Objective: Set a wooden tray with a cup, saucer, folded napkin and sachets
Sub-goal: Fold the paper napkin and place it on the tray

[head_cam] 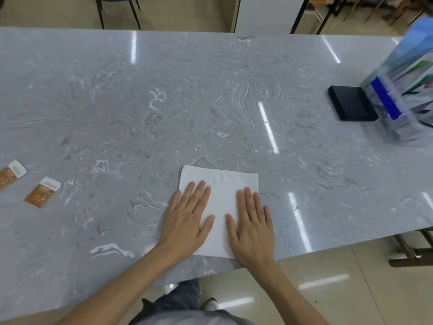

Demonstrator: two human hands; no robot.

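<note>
A white paper napkin (pixel 221 184) lies flat on the grey marble table (pixel 164 102), close to its near edge. My left hand (pixel 187 219) presses on the napkin's left part with straight, spread fingers. My right hand (pixel 253 226) lies flat on its right part, fingers straight too. Two orange-and-white sachets lie at the far left: one sachet (pixel 43 192) nearer the middle, the other sachet (pixel 11 174) cut by the frame's edge. No tray, cup or saucer shows in the view.
A black flat box (pixel 351 106) sits at the right, next to a clear plastic bag with blue trim (pixel 403 95) holding packets. Chair legs (pixel 117 10) stand beyond the table's far edge. The table's near right corner ends over tiled floor (pixel 339 289).
</note>
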